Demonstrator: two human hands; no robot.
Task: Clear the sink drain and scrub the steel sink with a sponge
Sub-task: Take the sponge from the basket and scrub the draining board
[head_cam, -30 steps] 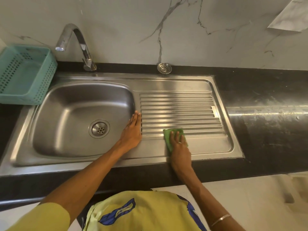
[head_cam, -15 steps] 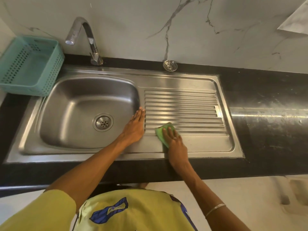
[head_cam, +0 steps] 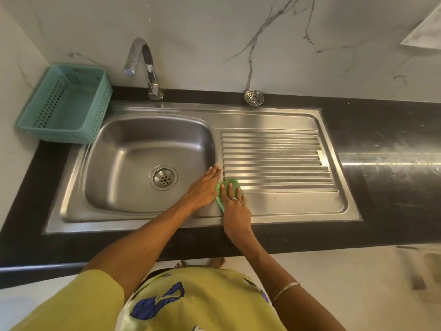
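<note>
A steel sink (head_cam: 148, 130) with a round drain (head_cam: 163, 177) in its bowl and a ribbed drainboard (head_cam: 274, 156) on its right is set in a black counter. A green sponge (head_cam: 229, 182) lies at the drainboard's near left corner. My right hand (head_cam: 235, 204) presses flat on the sponge. Just left of it, my left hand (head_cam: 203, 187) rests flat on the steel strip between bowl and drainboard, fingers together and holding nothing. The two hands almost touch. A loose steel drain strainer (head_cam: 253, 97) lies on the counter behind the drainboard.
A teal plastic basket (head_cam: 66, 103) stands at the back left corner, partly over the sink's rim. A curved steel tap (head_cam: 144, 65) rises behind the bowl. The black counter (head_cam: 386, 168) runs on to the right. A marble wall stands behind.
My right hand has slid the sponge leftwards along the drainboard's near edge, up to my left hand. My left hand has stayed put. The view has shifted to the left.
</note>
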